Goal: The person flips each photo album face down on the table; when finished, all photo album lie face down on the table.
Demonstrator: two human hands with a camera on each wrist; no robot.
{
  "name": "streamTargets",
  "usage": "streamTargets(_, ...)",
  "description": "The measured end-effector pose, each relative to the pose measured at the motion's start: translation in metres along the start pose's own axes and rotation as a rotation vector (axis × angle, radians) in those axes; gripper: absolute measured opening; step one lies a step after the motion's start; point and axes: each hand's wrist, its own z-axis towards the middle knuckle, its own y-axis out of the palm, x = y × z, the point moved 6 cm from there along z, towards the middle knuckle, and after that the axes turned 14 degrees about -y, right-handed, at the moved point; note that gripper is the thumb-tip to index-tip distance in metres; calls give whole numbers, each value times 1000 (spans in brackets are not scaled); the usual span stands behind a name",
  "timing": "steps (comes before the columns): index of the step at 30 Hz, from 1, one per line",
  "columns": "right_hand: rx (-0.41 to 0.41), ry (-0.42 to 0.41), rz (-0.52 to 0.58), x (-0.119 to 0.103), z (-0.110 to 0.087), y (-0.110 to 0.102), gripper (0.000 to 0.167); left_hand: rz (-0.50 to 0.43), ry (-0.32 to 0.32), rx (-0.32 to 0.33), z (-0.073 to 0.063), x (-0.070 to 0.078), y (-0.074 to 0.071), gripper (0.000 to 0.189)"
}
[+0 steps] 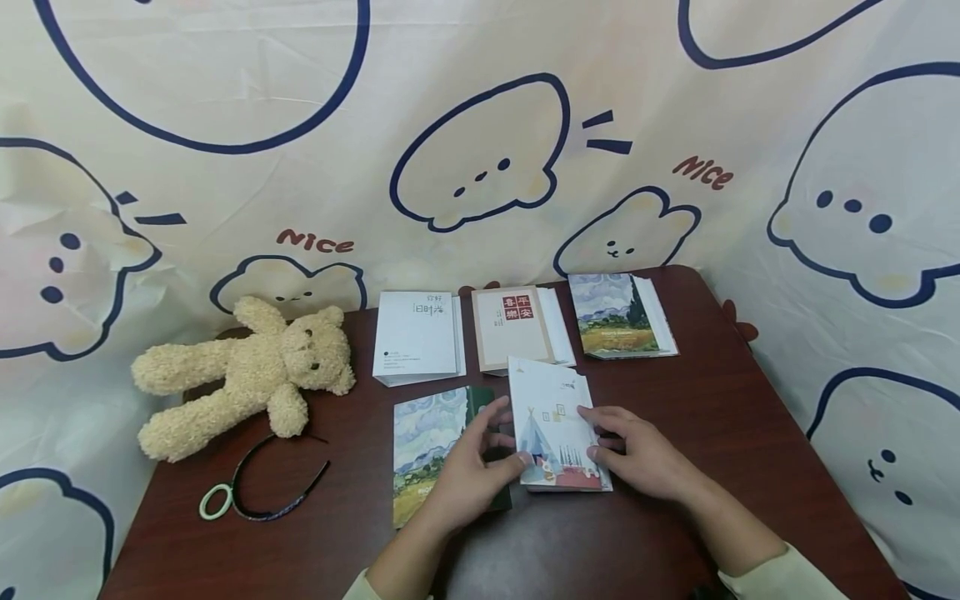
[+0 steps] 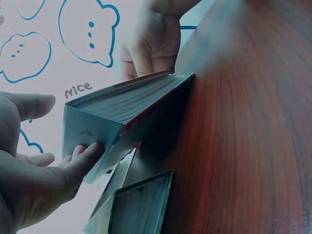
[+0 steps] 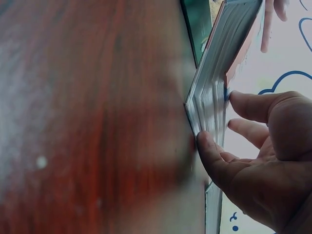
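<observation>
Over the near middle of the table is a thick white book [image 1: 551, 425] with a tent picture on its cover, its pages slightly fanned in both wrist views. My left hand [image 1: 480, 462] is at its spine [image 2: 92, 131]; one extended digit touches the spine while the other fingers stand apart from it. My right hand [image 1: 637, 450] pinches the opposite, open-page side, with fingertips at the cover edge and against the pages [image 3: 209, 107]. Under the left hand lies a green-edged book with a landscape painting [image 1: 427, 442], partly hidden by that hand.
Behind, in a row, lie a white book [image 1: 414, 337], a beige book with red characters [image 1: 513, 333] and another landscape-painting book [image 1: 611, 312]. A teddy bear [image 1: 255, 367] lies at the left, with a black headband [image 1: 262, 518] and a pale green ring [image 1: 216, 502] nearer me.
</observation>
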Motion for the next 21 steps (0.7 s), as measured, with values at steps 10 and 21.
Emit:
streamTargets(10,-20,-8,106,-3,4,4,55,-44,34,-14,-4,3,-3,78)
streamTargets(21,-18,41,125,-4,6,8,55,-113,53,-53,-4,3,-5,77)
